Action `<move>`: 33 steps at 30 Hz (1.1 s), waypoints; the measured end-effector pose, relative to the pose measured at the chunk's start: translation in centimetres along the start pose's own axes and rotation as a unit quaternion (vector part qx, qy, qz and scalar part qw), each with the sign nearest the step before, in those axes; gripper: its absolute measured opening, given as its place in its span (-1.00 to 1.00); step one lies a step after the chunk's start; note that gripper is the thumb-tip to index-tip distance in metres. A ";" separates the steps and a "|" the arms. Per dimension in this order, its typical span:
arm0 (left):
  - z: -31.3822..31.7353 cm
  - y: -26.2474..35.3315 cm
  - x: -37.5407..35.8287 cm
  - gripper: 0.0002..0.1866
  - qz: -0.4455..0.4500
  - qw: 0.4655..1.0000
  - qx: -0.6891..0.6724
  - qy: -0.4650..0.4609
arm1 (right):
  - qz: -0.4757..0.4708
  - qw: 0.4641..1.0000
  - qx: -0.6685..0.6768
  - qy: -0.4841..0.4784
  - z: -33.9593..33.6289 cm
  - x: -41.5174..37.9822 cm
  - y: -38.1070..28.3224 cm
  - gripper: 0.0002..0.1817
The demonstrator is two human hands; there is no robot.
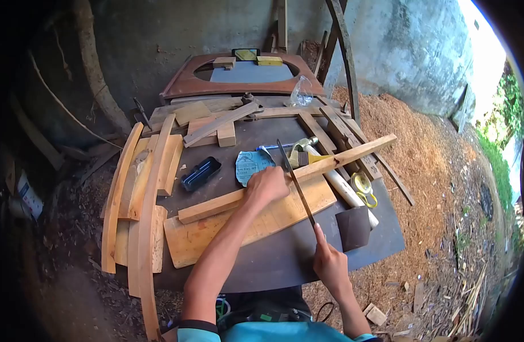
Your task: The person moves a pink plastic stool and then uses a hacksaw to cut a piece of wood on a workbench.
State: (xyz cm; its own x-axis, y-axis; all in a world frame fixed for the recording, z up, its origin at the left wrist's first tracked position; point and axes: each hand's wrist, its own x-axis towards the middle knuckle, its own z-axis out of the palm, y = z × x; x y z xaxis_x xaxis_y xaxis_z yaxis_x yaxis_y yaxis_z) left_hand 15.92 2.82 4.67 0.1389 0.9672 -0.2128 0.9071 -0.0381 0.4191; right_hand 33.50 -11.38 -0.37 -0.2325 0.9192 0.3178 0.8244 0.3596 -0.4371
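Note:
A long narrow wooden batten (353, 155) lies slantwise across a flat wooden board (262, 223) on the dark tabletop. My left hand (267, 186) is closed over the batten near its middle, pressing it down. Just right of that hand, a handsaw's (299, 191) thin dark blade crosses the batten. My right hand (330, 262) grips the saw at its near end, index finger stretched along it; the handle is hidden in my fist. Beyond my left hand lies a torn blue paper disc (250, 164). A paintbrush (312, 159) rests behind the batten.
Curved wooden pieces (148, 228) line the table's left side. A black plastic tray (201, 173), a tape roll (361, 183), a white tube (344, 191) and dark sandpaper (353, 228) lie on the tabletop (285, 265). A brown panel with an oval opening (176, 82) stands behind. Wood shavings (410, 148) cover the ground at right.

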 end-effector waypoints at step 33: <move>0.4 0.7 -0.8 -0.72 -0.009 0.998 0.019 0.053 | 0.037 0.999 -0.032 -0.007 -1.0 -1.9 -1.1 -0.29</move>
State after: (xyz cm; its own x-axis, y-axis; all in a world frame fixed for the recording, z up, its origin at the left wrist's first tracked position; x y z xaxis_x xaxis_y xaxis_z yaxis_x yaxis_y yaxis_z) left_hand 16.60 1.89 4.84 0.0816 0.9889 -0.1245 0.9239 -0.0282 0.3816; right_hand 33.52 -13.68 0.35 -0.1774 0.9452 0.2742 0.8707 0.2806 -0.4040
